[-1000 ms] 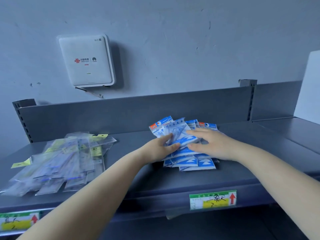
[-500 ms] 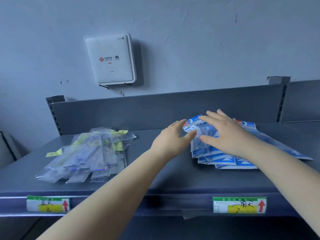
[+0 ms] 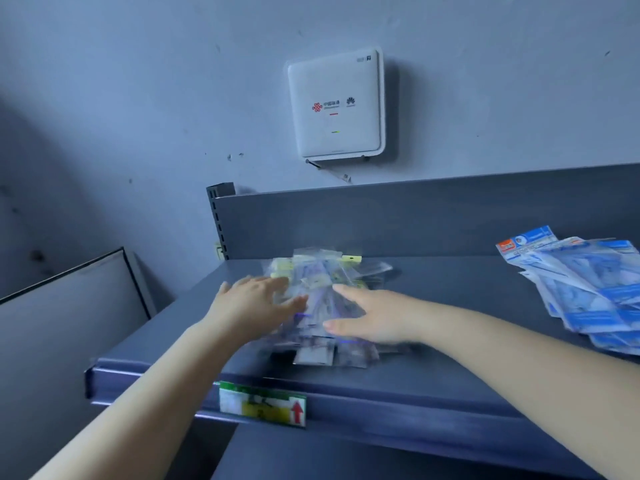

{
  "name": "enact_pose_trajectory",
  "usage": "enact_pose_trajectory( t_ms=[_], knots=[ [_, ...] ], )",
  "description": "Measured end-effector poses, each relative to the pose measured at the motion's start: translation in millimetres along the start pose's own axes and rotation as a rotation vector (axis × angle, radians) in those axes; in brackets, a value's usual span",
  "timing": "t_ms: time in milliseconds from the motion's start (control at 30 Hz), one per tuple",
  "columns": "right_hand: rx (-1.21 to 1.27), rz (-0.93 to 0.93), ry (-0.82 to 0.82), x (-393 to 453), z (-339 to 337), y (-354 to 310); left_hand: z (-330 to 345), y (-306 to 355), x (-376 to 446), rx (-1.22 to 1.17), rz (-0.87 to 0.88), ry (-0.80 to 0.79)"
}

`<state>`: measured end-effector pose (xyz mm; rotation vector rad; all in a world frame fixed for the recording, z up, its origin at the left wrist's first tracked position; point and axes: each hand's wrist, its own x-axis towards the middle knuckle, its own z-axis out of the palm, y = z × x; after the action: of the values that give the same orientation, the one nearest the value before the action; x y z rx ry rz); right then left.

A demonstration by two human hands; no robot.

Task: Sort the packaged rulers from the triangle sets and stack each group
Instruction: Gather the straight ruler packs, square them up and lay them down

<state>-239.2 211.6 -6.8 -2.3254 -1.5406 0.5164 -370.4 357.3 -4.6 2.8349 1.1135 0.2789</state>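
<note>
Packaged rulers [image 3: 322,289], in clear plastic sleeves with small yellow tags, lie in a loose, fanned pile at the centre of the frame, on a dark grey metal shelf [image 3: 450,368] that fills the lower half of the picture. The pile is blurred, so I cannot count the packs.

A grey wall [image 3: 138,81] takes up the whole upper half. The shelf's upright back panel [image 3: 415,220] runs across the middle of the frame, from the centre to the right edge. A pale flat board [image 3: 69,323] leans at the left edge, beside the shelf.

Both my bare forearms come in from the bottom of the frame. My left hand [image 3: 256,306] lies flat on the left side of the ruler pile, fingers straight and spread, touching the sleeves without curling round them. My right hand [image 3: 374,317] lies flat on the right side of the same pile, fingers straight and pointing left, thumb stretched along the near edge. Neither hand grips anything.

The triangle sets [image 3: 585,289], in blue and white packets, lie overlapping at the right edge of the frame, well apart from the rulers and from both hands.

A white square wall box [image 3: 336,105] with a red logo hangs above centre. A green, white and yellow price label [image 3: 263,403] with a red arrow sits on the shelf's front lip, at lower centre.
</note>
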Motion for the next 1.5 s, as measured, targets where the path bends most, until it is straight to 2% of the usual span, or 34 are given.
enact_pose_trajectory(
  t_ms=[100, 167, 333, 500, 767, 900, 967, 1100, 1200, 1300, 1500],
  knots=[
    [0.003, 0.049, 0.01, 26, 13, -16, 11, -21, 11, -0.277, 0.024, -0.074],
    [0.04, 0.075, 0.029, 39, 17, -27, 11, -33, 21, -0.359, 0.038, -0.082],
    [0.078, 0.108, 0.068, 63, 28, -58, 10, -70, 41, -0.389, 0.043, -0.098],
    [0.149, 0.119, 0.089, 83, 36, -87, 8, -97, 46, -0.436, 0.041, -0.05],
    [0.412, 0.15, 0.127, 94, 34, -106, 5, -110, 33, -0.489, -0.018, 0.037],
    [0.559, 0.203, 0.234, 97, 33, -97, 0, -110, 25, -0.638, 0.081, 0.104],
    [0.601, 0.216, 0.277, 97, 36, -91, -1, -109, 21, -0.695, 0.164, 0.073],
    [0.632, 0.218, 0.317, 99, 40, -83, 1, -107, 20, -0.707, 0.246, -0.01],
    [0.657, 0.238, 0.325, 99, 34, -79, -2, -107, 20, -0.727, 0.113, 0.063],
    [0.727, 0.258, 0.311, 100, 29, -78, -1, -107, 23, -0.638, 0.03, 0.033],
    [0.871, 0.238, 0.355, 109, 36, -76, 1, -99, 29, -0.606, 0.129, -0.031]
  ],
)
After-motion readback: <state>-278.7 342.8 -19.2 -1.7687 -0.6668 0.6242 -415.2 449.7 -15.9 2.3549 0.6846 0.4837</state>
